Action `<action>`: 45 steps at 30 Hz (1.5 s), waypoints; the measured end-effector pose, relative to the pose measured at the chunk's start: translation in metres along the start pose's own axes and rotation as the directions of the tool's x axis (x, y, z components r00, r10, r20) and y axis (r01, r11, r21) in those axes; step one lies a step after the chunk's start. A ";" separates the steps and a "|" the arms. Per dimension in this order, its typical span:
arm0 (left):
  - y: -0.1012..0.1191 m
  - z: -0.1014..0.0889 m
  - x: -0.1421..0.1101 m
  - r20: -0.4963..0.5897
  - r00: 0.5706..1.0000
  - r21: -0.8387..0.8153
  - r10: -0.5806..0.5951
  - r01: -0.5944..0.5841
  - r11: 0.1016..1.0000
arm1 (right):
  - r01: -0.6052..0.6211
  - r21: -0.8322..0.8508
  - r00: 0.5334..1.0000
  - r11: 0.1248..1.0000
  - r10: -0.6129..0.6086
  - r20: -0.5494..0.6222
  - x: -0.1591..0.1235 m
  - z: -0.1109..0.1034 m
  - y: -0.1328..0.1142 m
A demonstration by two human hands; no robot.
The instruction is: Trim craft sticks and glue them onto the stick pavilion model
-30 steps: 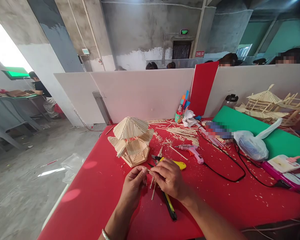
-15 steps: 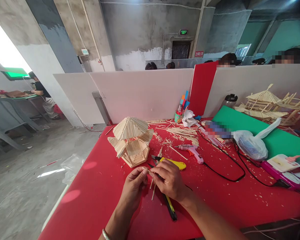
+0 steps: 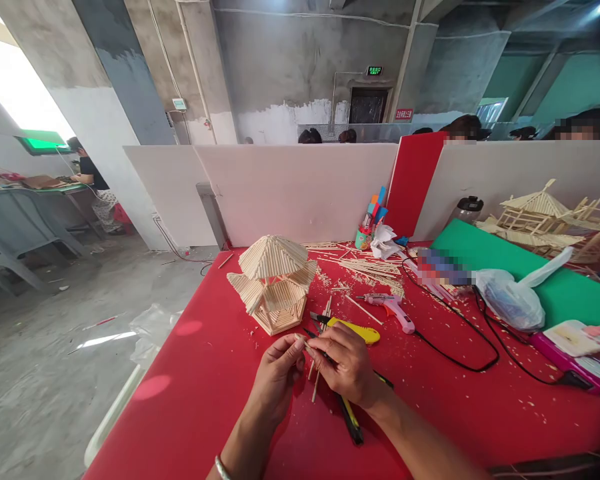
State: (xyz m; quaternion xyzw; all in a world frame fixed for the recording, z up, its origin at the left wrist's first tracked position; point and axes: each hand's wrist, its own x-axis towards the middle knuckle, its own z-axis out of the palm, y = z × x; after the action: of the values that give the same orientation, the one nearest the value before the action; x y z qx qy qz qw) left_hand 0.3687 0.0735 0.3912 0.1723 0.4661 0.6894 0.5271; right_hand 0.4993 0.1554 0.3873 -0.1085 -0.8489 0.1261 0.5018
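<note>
My left hand [image 3: 279,368] and my right hand [image 3: 349,363] meet above the red table, fingertips pinched together on a short pale wooden stick [image 3: 301,339], mostly hidden by the fingers. Just beyond them stands a small pavilion model [image 3: 274,260] made of sticks, with a tiered roof and a hexagonal base. A yellow utility knife [image 3: 357,331] lies right behind my right hand. Under that hand, a black and yellow tool [image 3: 351,421] points towards me, partly covered. Loose thin sticks [image 3: 315,388] lie beneath the hands.
A pink glue gun [image 3: 391,308] with a black cord lies to the right. Behind it are piled sticks [image 3: 373,268] and shavings. A green board [image 3: 480,250], a plastic bag [image 3: 510,300] and a purple power strip [image 3: 575,360] occupy the right side. White partitions [image 3: 300,193] border the back.
The whole view has shifted slightly, so the scene sits further right. Both hands keep their pinch on the small stick, with barely any movement against the table.
</note>
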 end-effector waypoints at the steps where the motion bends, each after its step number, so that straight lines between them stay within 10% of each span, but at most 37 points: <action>1: 0.000 0.000 0.000 0.001 1.000 -0.005 0.000 0.000 1.000 | 0.004 -0.002 1.000 1.000 -0.004 -0.006 0.000 0.000 0.000; 29: 0.001 -0.002 -0.001 -0.001 0.994 -0.067 -0.106 0.106 0.992 | 0.049 -0.084 0.996 0.995 -0.055 -0.069 -0.003 0.016 0.003; 45: 0.018 -0.006 -0.004 -0.094 0.989 -0.186 0.117 -0.133 0.973 | -0.002 -0.167 0.978 0.986 -0.033 -0.207 0.036 0.033 -0.017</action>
State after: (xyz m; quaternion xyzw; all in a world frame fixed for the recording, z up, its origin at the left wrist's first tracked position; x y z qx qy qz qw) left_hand 0.3555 0.0672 0.4039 0.1212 0.4068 0.7695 0.4771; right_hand 0.4521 0.1476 0.4073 -0.1561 -0.7998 0.0390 0.5783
